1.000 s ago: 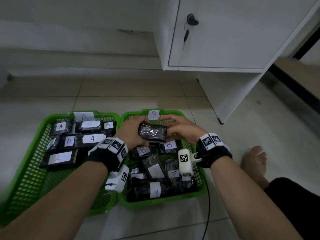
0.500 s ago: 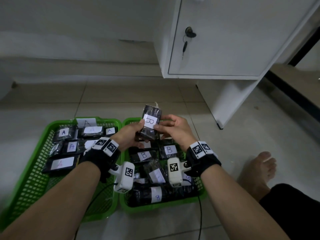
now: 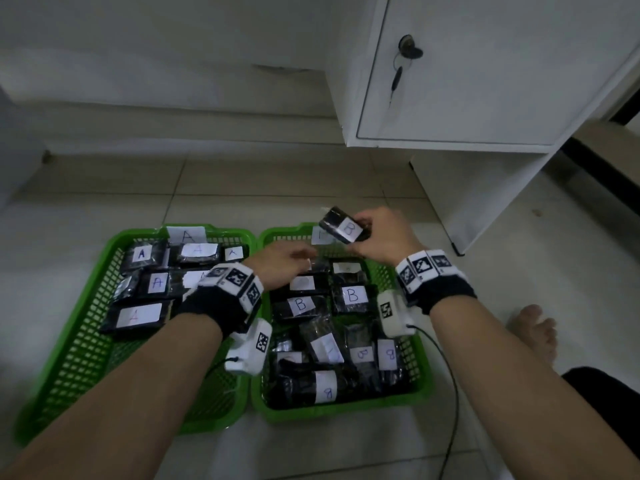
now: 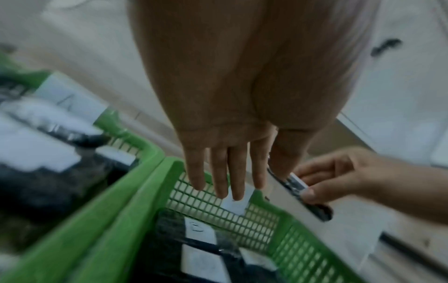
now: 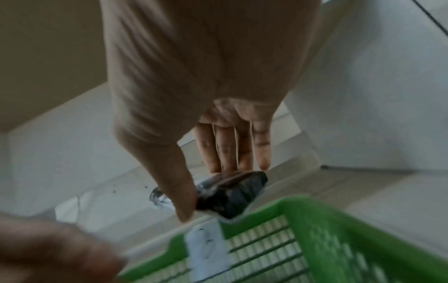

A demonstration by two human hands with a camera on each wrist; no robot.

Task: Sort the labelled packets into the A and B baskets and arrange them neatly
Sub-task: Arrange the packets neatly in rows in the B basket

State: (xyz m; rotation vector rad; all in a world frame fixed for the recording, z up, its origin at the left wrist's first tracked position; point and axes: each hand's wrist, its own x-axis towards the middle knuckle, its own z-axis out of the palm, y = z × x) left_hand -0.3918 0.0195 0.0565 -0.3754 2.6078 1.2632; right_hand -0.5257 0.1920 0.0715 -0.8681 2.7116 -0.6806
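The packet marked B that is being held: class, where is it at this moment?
In the head view, the packet is gripped by the right hand, raised above the far rim of the B basket, on the right.

two green baskets, two hands

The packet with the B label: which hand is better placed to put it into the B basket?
Right. The right hand already holds the packet over the B basket; the left hand is open.
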